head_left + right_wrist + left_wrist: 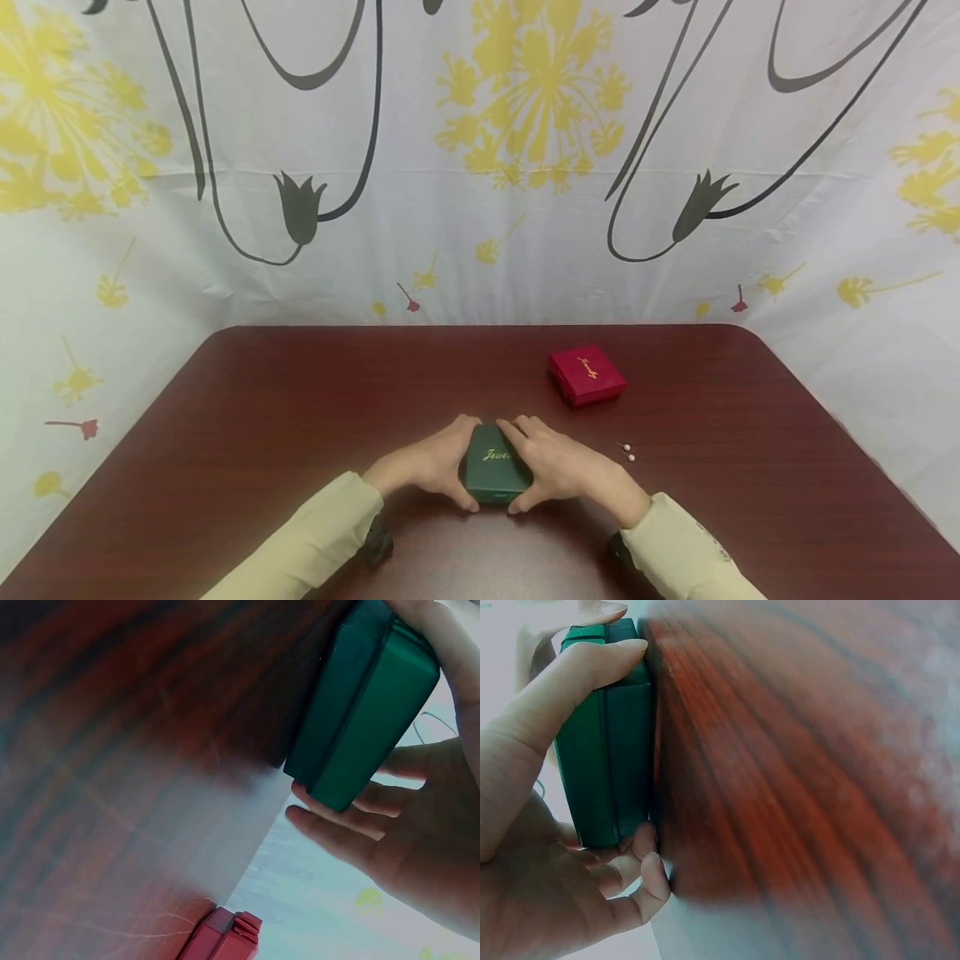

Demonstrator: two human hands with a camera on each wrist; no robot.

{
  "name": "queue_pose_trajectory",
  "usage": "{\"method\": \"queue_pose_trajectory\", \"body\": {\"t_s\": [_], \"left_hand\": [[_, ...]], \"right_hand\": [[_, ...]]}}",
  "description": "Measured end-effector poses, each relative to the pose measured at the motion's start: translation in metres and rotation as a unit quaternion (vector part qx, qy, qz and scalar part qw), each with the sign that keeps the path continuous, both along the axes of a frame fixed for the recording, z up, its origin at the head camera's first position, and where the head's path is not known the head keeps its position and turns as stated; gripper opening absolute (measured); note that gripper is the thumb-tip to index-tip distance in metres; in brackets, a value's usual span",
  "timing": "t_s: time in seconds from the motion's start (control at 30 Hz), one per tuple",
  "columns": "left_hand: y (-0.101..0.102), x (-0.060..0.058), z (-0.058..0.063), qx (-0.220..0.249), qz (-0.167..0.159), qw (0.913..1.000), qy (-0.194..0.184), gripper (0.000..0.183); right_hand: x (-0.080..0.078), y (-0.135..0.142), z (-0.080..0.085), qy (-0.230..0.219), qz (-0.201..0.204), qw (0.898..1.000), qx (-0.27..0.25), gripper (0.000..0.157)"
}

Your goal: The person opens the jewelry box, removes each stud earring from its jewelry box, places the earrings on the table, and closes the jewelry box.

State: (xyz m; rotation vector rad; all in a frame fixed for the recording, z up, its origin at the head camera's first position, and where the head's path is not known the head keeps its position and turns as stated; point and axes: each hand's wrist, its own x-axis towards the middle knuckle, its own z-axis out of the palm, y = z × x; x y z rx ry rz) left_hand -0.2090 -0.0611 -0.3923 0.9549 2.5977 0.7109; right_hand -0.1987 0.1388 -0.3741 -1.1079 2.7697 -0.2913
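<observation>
Between both hands, on the table, is a green jewelry box [495, 467] with gold lettering on its closed lid. My left hand [442, 462] grips its left side, thumb at the near edge and fingers round the far edge. From the other side my right hand [555, 467] grips it the same way, its fingers covering part of the lettering. The left wrist view shows the left thumb [607, 660] across the front of the box [607, 765]. In the right wrist view, fingers [337, 825] curl round the box's [367, 705] far end.
A red jewelry box [587, 375] with gold lettering sits closed, farther back and to the right. Two small pearl-headed earrings [631, 457] lie on the dark wooden table [300, 392] right of the right hand. Patterned white cloth [480, 250] hangs behind the table and at both sides.
</observation>
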Motion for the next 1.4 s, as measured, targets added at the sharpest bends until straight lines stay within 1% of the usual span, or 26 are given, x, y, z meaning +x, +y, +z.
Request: {"method": "queue_pose_trajectory", "body": {"t_s": [0.2, 0.37, 0.57, 0.77, 0.87, 1.07, 1.23, 1.4], "left_hand": [[0.0, 0.002, 0.0, -0.001, 0.011, 0.9999, -0.004, 0.09], [0.0, 0.003, 0.001, -0.005, 0.014, 0.9999, 0.001, 0.093], [0.0, 0.005, 0.002, 0.0, 0.01, 0.9999, 0.007, 0.094], [-0.001, 0.005, 0.002, 0.013, 0.014, 0.9998, 0.001, 0.099], [-0.002, 0.003, 0.001, 0.019, 0.016, 0.9997, 0.004, 0.1], [-0.006, -0.004, -0.001, 0.025, 0.019, 0.9993, 0.019, 0.095], [-0.012, -0.014, -0.002, 0.031, 0.027, 0.9987, 0.029, 0.094], [-0.021, -0.026, 0.0, 0.05, 0.036, 0.9975, 0.035, 0.09]], "right_hand": [[0.0, 0.003, 0.004, -0.039, -0.021, 0.999, 0.011, 0.105], [0.001, 0.005, 0.002, -0.045, -0.023, 0.999, 0.005, 0.106], [0.002, 0.007, 0.002, -0.048, -0.025, 0.999, -0.006, 0.103], [-0.002, 0.008, 0.0, -0.042, -0.02, 0.999, -0.015, 0.099], [-0.004, 0.008, 0.0, -0.047, -0.022, 0.998, -0.021, 0.098], [-0.013, 0.006, -0.001, -0.056, -0.024, 0.998, -0.035, 0.098], [-0.024, 0.003, -0.002, -0.06, -0.018, 0.997, -0.05, 0.097], [-0.038, -0.004, -0.003, -0.057, -0.016, 0.996, -0.066, 0.095]]}}
